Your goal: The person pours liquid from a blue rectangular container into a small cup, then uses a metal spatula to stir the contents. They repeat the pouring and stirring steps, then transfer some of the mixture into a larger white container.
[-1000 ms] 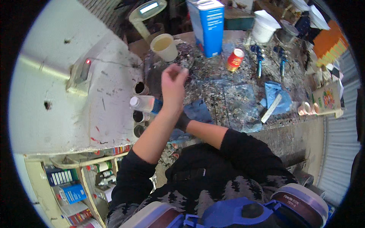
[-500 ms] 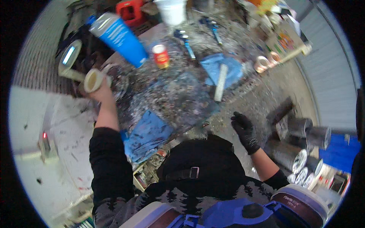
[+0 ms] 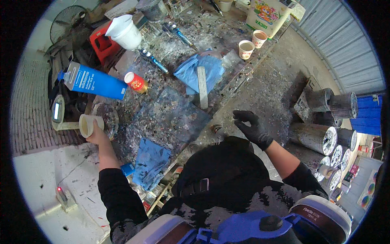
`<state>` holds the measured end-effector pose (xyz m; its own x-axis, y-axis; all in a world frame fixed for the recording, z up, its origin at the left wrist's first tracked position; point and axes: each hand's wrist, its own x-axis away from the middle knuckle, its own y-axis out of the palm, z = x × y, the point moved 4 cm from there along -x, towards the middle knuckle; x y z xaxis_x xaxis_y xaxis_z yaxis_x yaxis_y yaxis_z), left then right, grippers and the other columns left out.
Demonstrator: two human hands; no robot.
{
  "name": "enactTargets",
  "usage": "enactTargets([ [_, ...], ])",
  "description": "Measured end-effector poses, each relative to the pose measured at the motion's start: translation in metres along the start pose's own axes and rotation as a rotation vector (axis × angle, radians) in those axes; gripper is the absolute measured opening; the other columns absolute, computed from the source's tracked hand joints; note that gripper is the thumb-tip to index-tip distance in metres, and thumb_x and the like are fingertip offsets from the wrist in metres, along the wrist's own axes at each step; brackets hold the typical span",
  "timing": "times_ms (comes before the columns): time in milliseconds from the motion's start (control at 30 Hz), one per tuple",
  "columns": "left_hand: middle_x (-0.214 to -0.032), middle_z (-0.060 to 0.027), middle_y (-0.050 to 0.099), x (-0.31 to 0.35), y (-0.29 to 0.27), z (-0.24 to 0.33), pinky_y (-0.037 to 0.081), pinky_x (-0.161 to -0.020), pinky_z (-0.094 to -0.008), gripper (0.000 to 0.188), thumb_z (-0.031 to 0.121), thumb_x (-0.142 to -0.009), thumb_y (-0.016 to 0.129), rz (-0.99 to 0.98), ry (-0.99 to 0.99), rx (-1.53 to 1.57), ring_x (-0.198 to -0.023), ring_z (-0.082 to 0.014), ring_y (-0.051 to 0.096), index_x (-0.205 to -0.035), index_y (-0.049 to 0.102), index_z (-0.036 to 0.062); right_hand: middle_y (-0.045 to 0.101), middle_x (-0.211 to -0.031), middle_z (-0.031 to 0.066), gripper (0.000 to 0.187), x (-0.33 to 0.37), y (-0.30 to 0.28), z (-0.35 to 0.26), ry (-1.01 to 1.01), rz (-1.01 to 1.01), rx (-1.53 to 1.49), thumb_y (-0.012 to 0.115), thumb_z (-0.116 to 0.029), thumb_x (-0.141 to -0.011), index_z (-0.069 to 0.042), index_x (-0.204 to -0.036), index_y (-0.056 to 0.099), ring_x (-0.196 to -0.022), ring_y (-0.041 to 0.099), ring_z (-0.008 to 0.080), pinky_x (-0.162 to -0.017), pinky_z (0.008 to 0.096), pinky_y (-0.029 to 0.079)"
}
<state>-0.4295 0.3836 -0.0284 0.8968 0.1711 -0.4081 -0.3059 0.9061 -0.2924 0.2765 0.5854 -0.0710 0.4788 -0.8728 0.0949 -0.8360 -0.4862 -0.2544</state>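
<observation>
My bare left hand (image 3: 96, 135) is wrapped round a cream paper cup (image 3: 85, 126), tilted so that its mouth faces left. Beside the cup stands a digital scale (image 3: 58, 109) with a lit display, at the left edge of a paint-spattered workbench (image 3: 134, 116). My right hand (image 3: 252, 129), in a black glove, hovers off the bench's right edge with nothing in it; its fingers are loosely bent and apart. Close to the cup are a blue rectangular can (image 3: 97, 82) and a small red can (image 3: 136, 82).
Two spray guns (image 3: 153, 61) (image 3: 180, 35) lie near a white jug (image 3: 124, 32). A flat stick (image 3: 202, 87) rests on a blue cloth (image 3: 205, 67); another cloth (image 3: 151, 160) is nearer me. Two paper cups (image 3: 246, 49) (image 3: 259, 39) sit at the right edge. Several cans (image 3: 313, 138) are stacked right.
The view has turned, shifting the bench items left and down. My left hand still holds the cup by the scale, and the cup is tipped more sideways. My right hand stays off the bench.
</observation>
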Motion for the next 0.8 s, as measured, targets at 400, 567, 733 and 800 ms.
enactTargets([
  [400, -0.14, -0.0159, 0.063, 0.133, -0.044, 0.035, 0.053, -0.108, -0.0405, 0.086, 0.013, -0.072, 0.1, -0.327, 0.143, 0.338, -0.126, -0.027, 0.063, -0.142, 0.055, -0.0027, 0.072, -0.123, 0.0062, 0.042, -0.125, 0.074, -0.063, -0.805, -0.353, 0.897, 0.069, -0.016, -0.091, -0.02, -0.133, 0.07, -0.105, 0.069, 0.0294, -0.087, 0.0459, 0.055],
  [567, -0.14, -0.0149, 0.062, 0.211, -0.076, 0.023, 0.052, -0.108, -0.0409, 0.09, 0.016, -0.071, 0.1, -0.374, 0.102, 0.222, -0.126, -0.0257, 0.062, -0.144, 0.051, -0.0023, 0.072, -0.127, -0.0007, 0.04, -0.157, 0.091, -0.042, -1.017, -0.672, 1.071, 0.067, -0.016, -0.087, -0.021, -0.126, 0.073, -0.114, 0.066, 0.026, -0.091, 0.0445, 0.054],
  [733, -0.14, -0.0147, 0.061, 0.277, -0.109, 0.03, 0.049, -0.111, -0.0423, 0.096, 0.022, -0.068, 0.102, -0.423, 0.059, 0.131, -0.128, -0.026, 0.061, -0.145, 0.048, -0.0012, 0.073, -0.119, 0.0018, 0.033, -0.165, 0.091, -0.044, -1.184, -0.749, 1.044, 0.065, -0.016, -0.087, -0.019, -0.118, 0.076, -0.112, 0.065, 0.0278, -0.089, 0.0448, 0.053],
  [800, -0.14, -0.0143, 0.06, 0.297, -0.113, 0.03, 0.047, -0.112, -0.0425, 0.1, 0.024, -0.066, 0.102, -0.386, 0.0, 0.13, -0.128, -0.0264, 0.06, -0.146, 0.047, -0.0005, 0.073, -0.118, 0.0035, 0.029, -0.167, 0.096, -0.049, -1.197, -0.76, 1.066, 0.066, -0.016, -0.087, -0.018, -0.114, 0.076, -0.112, 0.064, 0.0289, -0.089, 0.0446, 0.053],
])
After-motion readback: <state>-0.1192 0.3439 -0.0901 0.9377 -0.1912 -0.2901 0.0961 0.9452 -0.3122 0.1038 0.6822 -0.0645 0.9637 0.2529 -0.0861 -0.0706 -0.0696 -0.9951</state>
